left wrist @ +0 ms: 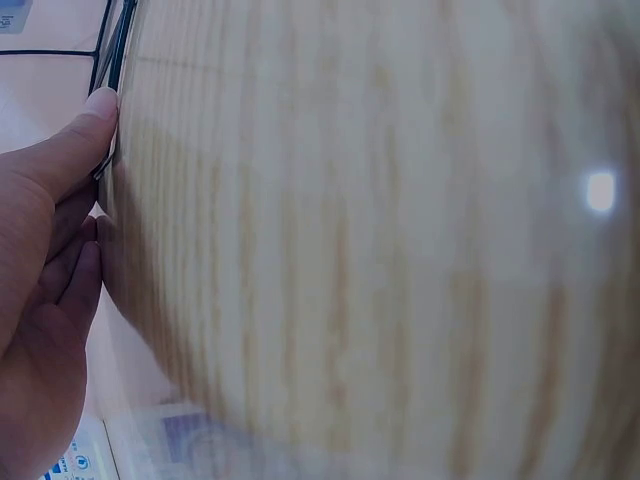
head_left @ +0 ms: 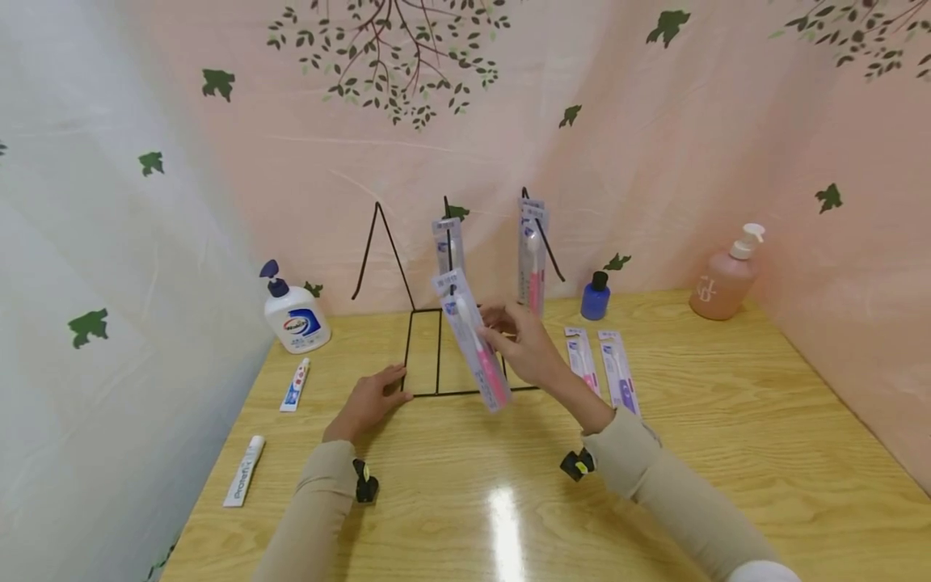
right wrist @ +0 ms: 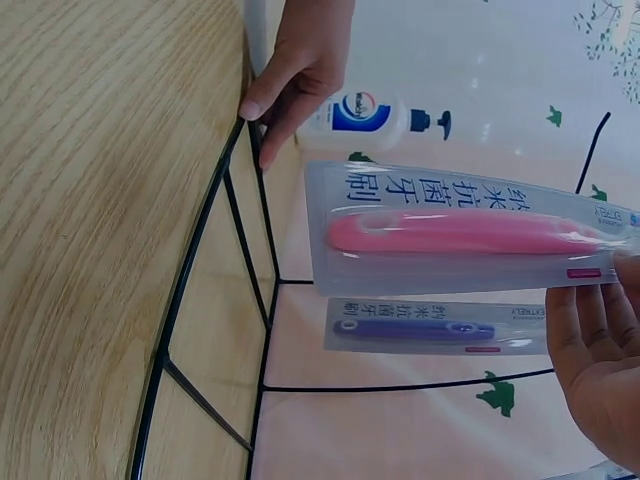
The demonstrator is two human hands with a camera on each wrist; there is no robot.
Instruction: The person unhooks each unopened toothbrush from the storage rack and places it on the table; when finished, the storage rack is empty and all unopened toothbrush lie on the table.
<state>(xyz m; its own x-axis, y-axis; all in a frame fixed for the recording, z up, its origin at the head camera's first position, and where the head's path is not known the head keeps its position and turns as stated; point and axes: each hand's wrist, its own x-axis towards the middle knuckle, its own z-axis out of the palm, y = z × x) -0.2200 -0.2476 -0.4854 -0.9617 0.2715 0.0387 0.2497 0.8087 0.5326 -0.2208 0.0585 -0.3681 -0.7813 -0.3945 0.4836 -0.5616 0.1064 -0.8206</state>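
Note:
My right hand [head_left: 520,341] pinches the edge of a packaged pink toothbrush [head_left: 474,343], its clear blister pack tilted, handle end down. The pack's top overlaps the front tip of the middle hook of a black wire rack [head_left: 439,353]. Behind it on that hook hangs a packaged purple toothbrush [right wrist: 420,330], partly covered in the head view. Packaged toothbrushes [head_left: 533,259] also hang from the right hook, while the left hook [head_left: 367,242] is bare. With thumb and fingers, my left hand [head_left: 369,402] holds the rack's front left corner on the table.
Two toothbrush packs [head_left: 582,360] lie right of the rack, near a blue bottle [head_left: 595,299]. A pink pump bottle [head_left: 723,283] stands at far right. To the left are a white pump bottle [head_left: 294,319] and two tubes [head_left: 244,473]. A patterned curtain [head_left: 291,162] hangs behind.

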